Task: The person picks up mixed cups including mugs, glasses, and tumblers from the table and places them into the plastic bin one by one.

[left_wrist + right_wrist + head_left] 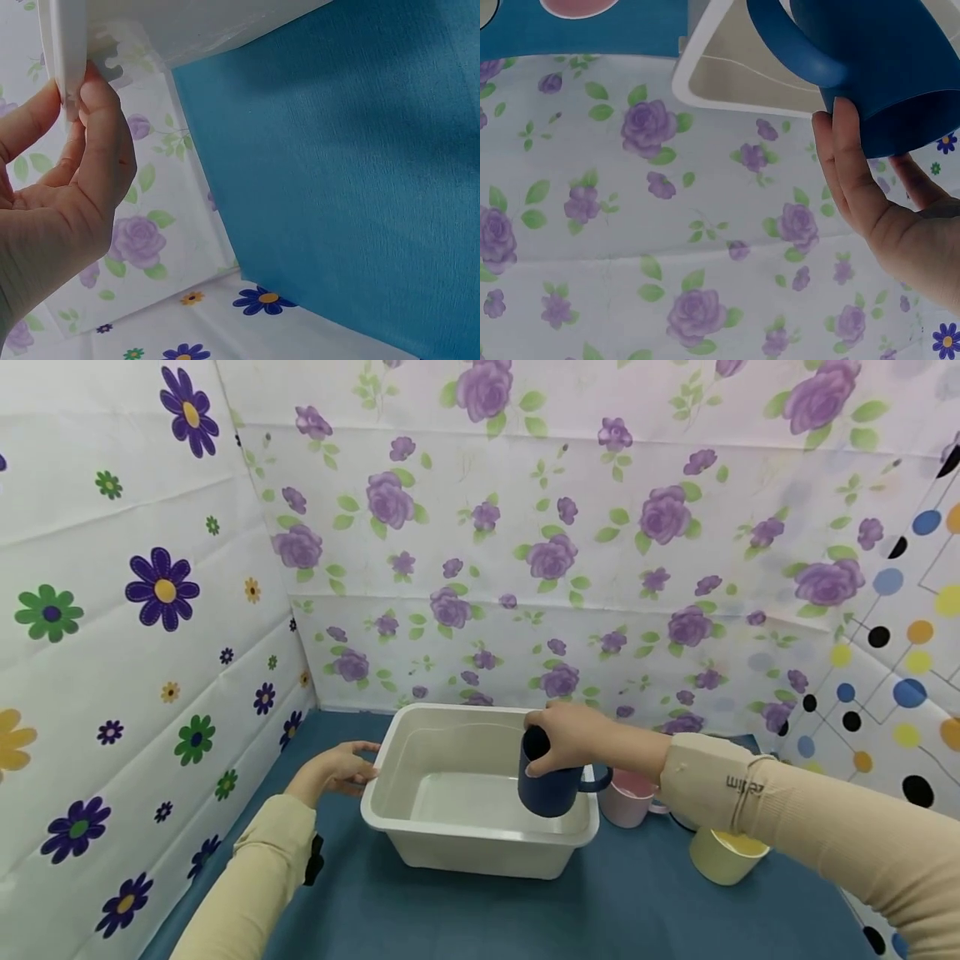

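Observation:
A dark blue mug (551,789) is held over the right part of a white plastic basin (480,852). My right hand (572,737) grips it near its mouth, fingers on one side and thumb on the other; its handle points right. In the right wrist view, the mug (885,60) shows its dark opening between the fingers and thumb of the right hand (900,217). At the basin's left side, my left hand (341,768) pinches the rim. The left wrist view shows thumb and fingers of the left hand (75,172) on both sides of that rim (67,52).
Right of the basin stand a pink mug (625,802) and a pale yellow cup (723,857), partly under the right forearm. Another rim shows between them, mostly hidden. The blue-green tabletop (465,918) is bounded by flowered sheets (465,568) behind and at left, and a dotted one at right.

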The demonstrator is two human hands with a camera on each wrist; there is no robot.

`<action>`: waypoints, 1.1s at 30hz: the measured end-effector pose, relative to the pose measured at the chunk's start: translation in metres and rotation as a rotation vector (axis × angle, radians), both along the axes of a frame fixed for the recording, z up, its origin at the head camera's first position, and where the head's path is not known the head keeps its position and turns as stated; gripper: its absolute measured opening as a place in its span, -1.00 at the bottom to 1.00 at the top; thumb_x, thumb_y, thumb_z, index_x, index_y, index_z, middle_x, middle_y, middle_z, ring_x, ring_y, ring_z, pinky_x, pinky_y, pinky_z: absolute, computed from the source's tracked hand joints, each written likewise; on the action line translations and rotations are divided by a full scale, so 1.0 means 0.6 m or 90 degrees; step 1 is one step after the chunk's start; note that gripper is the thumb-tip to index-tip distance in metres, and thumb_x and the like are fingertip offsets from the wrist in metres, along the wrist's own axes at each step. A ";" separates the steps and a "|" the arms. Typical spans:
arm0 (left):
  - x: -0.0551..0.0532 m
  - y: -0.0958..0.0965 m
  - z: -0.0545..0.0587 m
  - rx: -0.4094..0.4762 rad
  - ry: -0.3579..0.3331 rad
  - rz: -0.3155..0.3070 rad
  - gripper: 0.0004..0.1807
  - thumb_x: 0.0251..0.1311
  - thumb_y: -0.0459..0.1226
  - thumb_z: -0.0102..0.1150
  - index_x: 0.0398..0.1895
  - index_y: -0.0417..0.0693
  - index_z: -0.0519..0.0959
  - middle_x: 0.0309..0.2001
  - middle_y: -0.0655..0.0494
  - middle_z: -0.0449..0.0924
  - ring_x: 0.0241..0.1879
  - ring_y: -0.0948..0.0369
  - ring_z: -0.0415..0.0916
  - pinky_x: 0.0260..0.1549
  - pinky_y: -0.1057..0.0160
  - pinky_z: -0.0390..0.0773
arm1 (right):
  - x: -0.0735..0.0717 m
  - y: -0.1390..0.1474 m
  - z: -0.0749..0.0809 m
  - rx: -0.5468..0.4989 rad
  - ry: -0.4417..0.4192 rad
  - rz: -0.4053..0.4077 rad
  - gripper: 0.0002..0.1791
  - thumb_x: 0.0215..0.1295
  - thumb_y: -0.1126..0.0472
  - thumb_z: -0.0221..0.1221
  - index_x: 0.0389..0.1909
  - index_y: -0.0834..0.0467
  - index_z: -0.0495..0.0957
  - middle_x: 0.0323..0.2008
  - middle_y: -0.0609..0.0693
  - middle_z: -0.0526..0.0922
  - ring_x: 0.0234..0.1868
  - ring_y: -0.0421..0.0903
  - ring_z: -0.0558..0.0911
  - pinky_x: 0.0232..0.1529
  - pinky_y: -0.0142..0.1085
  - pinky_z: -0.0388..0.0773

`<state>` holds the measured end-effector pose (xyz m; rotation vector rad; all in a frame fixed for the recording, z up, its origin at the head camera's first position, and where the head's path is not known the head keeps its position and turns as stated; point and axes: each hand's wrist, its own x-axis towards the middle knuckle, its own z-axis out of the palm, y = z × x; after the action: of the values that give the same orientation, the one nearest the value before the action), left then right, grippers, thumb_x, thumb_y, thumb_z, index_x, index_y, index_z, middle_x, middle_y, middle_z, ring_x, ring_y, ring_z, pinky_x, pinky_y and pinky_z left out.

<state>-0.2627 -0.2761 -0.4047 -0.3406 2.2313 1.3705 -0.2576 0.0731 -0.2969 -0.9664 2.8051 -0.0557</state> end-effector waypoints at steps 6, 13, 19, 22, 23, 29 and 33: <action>0.003 -0.001 -0.004 0.001 0.000 0.000 -0.32 0.29 -0.39 0.05 0.42 -0.21 0.03 -0.04 -0.15 0.50 -0.30 0.21 0.55 -0.21 0.13 0.64 | 0.007 -0.023 -0.009 0.005 0.007 0.015 -0.37 0.02 -0.13 0.33 0.09 0.08 0.50 -0.06 0.15 0.56 -0.23 0.00 0.60 -0.29 -0.15 0.58; 0.004 -0.003 -0.003 0.005 0.005 0.007 -0.33 0.30 -0.38 0.04 0.42 -0.20 0.04 -0.04 -0.14 0.49 -0.31 0.21 0.54 -0.22 0.14 0.64 | 0.008 -0.051 -0.020 0.004 0.000 0.021 -0.35 0.03 -0.14 0.32 0.13 0.07 0.48 -0.01 0.13 0.54 -0.12 0.03 0.60 -0.19 -0.11 0.58; 0.003 -0.001 -0.003 0.006 0.004 0.007 -0.35 0.30 -0.38 0.04 0.42 -0.20 0.06 -0.06 -0.13 0.50 -0.29 0.20 0.55 -0.21 0.15 0.64 | 0.006 -0.066 -0.034 -0.004 -0.024 0.017 -0.36 0.04 -0.14 0.33 0.13 0.07 0.47 0.00 0.11 0.53 -0.08 0.07 0.58 -0.06 -0.06 0.53; 0.003 -0.001 -0.005 0.006 0.004 0.008 -0.36 0.31 -0.37 0.04 0.42 -0.18 0.06 -0.05 -0.12 0.50 -0.28 0.20 0.55 -0.21 0.15 0.64 | 0.004 -0.076 -0.040 -0.011 -0.031 0.017 -0.36 0.04 -0.12 0.34 0.13 0.09 0.48 0.01 0.12 0.52 -0.07 0.09 0.56 -0.03 -0.05 0.51; 0.002 -0.002 -0.005 0.007 0.006 0.004 -0.35 0.31 -0.37 0.04 0.42 -0.19 0.06 -0.05 -0.13 0.50 -0.27 0.19 0.55 -0.21 0.15 0.64 | 0.003 -0.079 -0.042 -0.011 -0.031 0.015 -0.36 0.04 -0.12 0.33 0.12 0.09 0.48 0.01 0.12 0.52 -0.06 0.09 0.56 -0.02 -0.05 0.51; 0.001 0.001 -0.008 0.009 0.011 0.001 -0.34 0.30 -0.37 0.05 0.42 -0.19 0.05 -0.01 -0.18 0.48 -0.25 0.17 0.57 -0.19 0.12 0.64 | -0.005 -0.098 -0.056 -0.020 -0.018 0.006 -0.35 0.03 -0.15 0.33 0.13 0.07 0.48 0.01 0.11 0.53 -0.03 0.06 0.55 -0.04 -0.05 0.53; 0.001 -0.001 -0.007 -0.001 0.010 0.007 -0.35 0.31 -0.37 0.04 0.42 -0.19 0.06 0.04 -0.21 0.45 -0.21 0.16 0.56 -0.18 0.11 0.64 | -0.011 -0.113 -0.070 -0.029 -0.001 0.019 -0.34 0.05 -0.17 0.31 0.14 0.06 0.48 0.02 0.10 0.53 -0.03 0.03 0.55 -0.07 -0.08 0.54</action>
<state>-0.2621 -0.2770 -0.4089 -0.3447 2.2466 1.3820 -0.2641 0.0053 -0.3390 -1.0178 2.7988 -0.1170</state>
